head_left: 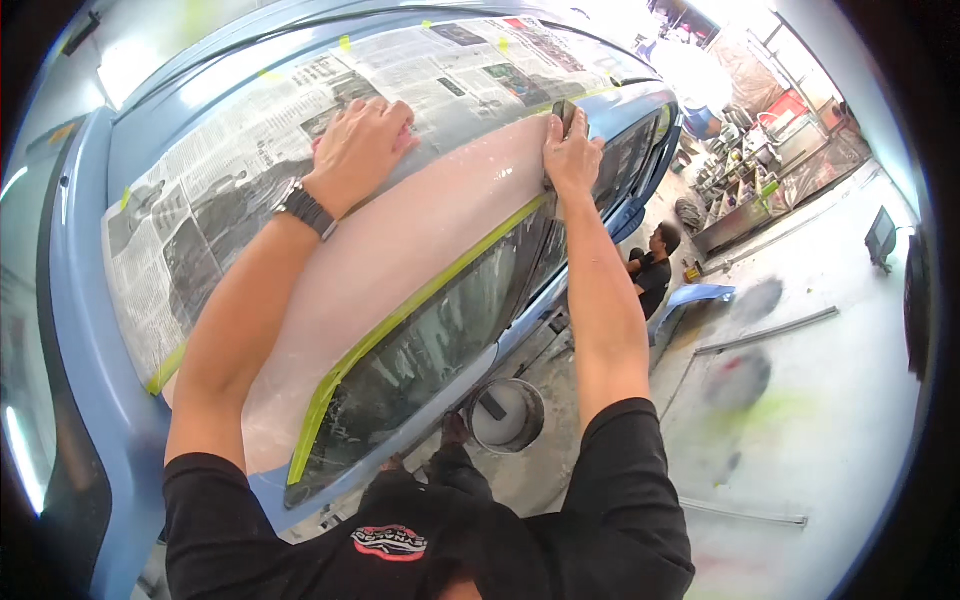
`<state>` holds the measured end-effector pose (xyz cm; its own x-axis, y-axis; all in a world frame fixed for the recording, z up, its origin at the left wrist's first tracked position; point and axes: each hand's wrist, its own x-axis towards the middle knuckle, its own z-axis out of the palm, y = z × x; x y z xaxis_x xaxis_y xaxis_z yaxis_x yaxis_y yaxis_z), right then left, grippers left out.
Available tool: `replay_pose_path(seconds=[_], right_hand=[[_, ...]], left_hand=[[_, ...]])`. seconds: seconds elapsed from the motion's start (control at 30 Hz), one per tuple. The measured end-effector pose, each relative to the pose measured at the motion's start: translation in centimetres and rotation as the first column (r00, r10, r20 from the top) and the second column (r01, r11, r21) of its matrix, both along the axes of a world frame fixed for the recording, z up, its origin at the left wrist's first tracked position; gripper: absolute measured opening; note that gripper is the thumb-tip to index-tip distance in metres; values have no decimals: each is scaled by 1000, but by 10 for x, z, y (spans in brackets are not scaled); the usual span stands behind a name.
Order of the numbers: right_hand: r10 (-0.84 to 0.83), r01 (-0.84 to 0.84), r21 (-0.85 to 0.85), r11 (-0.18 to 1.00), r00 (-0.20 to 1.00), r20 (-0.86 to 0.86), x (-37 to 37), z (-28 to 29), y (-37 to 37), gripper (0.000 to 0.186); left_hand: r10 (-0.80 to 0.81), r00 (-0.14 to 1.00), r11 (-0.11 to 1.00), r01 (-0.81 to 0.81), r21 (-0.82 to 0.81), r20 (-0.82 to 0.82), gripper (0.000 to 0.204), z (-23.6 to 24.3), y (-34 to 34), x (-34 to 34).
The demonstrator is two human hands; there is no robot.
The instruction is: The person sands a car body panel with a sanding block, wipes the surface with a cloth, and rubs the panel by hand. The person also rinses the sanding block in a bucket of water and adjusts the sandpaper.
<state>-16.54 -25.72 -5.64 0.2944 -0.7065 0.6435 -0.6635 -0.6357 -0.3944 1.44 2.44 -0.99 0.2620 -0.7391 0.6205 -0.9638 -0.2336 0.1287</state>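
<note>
Block (pixel 567 112), dark, is pinched in the right grip (pixel 573 164) at the right end of the pink panel (pixel 440 215); the left grip (pixel 362 150) curls over newspaper (pixel 260 170) beyond the panel, contents unclear. Smoothing seems in hand; the next stroke would call for even pressure.

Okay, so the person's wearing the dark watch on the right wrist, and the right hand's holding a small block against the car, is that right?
Not quite: the head view shows the dark watch on the wrist of the left hand. The right hand is holding the small block against the car.
</note>
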Motion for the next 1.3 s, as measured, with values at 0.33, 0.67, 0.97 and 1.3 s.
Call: replay_pose_path(seconds=[0.33,0.67,0.97,1.3], right_hand=[[279,-279,10,960,960,32,-17,-13,162,65],[220,-220,-34,975,975,-14,-1,-21,234,67],[-22,41,102,994,984,-179,11,28,74,69],[172,-162,164,973,984,-47,-5,19,102,67]], left_hand=[[58,997,998,-57,-34,43,24,-3,3,14],[62,998,998,-62,19,3,28,-15,4,10],[-22,990,1000,24,13,-137,23,3,-7,5],[-37,992,994,25,-104,-122,15,11,17,2]])
